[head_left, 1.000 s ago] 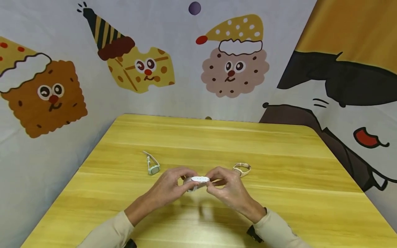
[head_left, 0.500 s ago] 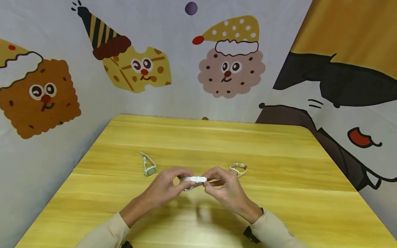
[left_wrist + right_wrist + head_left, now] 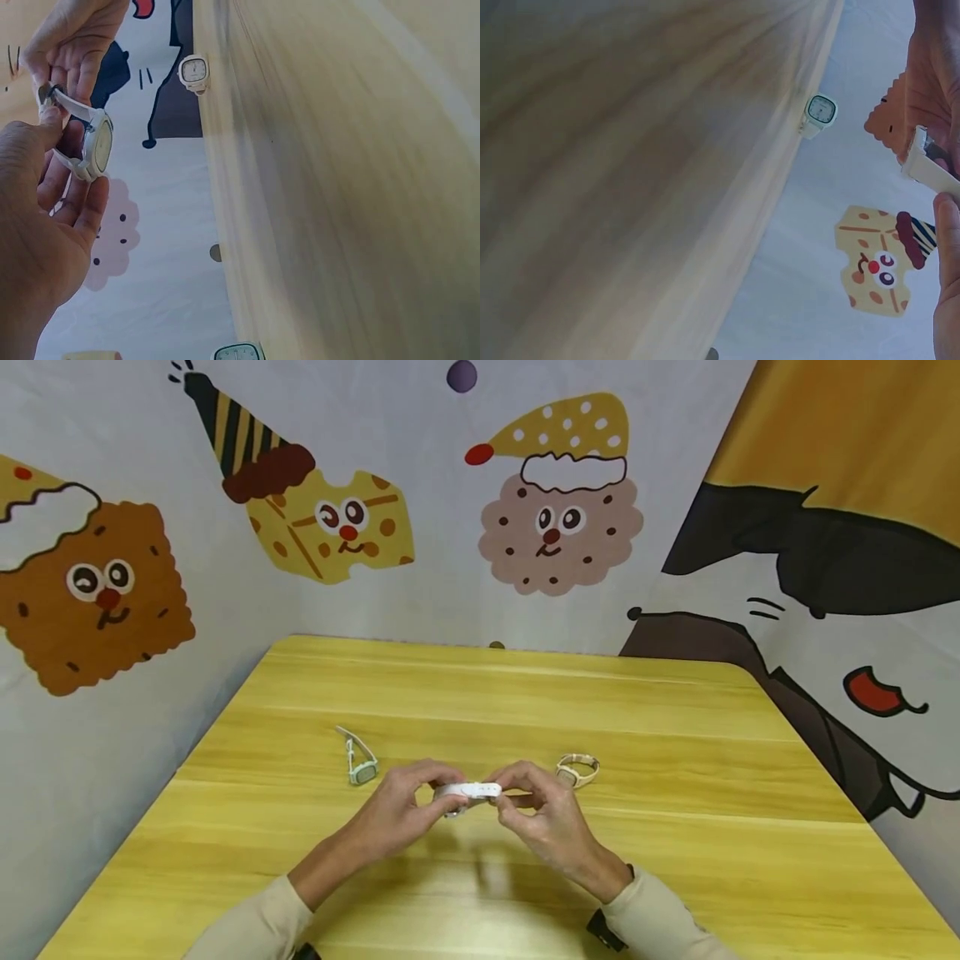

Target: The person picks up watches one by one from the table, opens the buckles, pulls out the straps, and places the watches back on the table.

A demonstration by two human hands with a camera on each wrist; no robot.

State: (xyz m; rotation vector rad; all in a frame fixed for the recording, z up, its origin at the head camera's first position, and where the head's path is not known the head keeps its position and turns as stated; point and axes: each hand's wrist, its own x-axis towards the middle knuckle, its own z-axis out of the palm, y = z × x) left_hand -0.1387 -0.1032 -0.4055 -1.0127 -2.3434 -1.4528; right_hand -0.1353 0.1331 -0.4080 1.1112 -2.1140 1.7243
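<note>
The right wrist view crops the white watch (image 3: 924,171) at three o'clock; the left crops the green watch (image 3: 238,352) at six. In the head view, the cream watch (image 3: 570,775) is too small to read.

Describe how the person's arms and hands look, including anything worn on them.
Long, plain beige sleeves cover the left arm and right arm, each ending short of the hand. The left hand and right hand wear no gloves. A small black piece shows by the right cuff, another by the left; what they are is unclear.
</note>
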